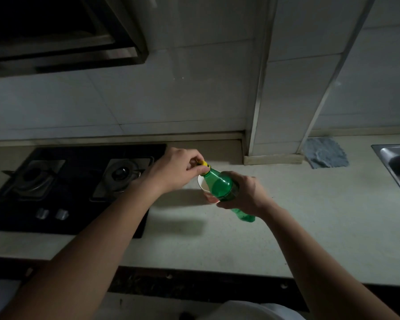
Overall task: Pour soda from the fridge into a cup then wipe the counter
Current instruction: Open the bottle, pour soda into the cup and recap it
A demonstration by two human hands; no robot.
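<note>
Head view: our right hand point(247, 192) grasps the green plastic soda bottle point(219, 185) by its body, its long axis tilted with the neck to the far left. Our left hand point(178, 168) pinches its yellow cap point(203, 163), just over the white-and-red paper cup point(203, 185).

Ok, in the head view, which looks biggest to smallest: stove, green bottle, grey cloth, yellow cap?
Biggest: stove.
Next: green bottle and grey cloth look about alike; the cloth lies farther away, so unranked.
Smallest: yellow cap.
</note>
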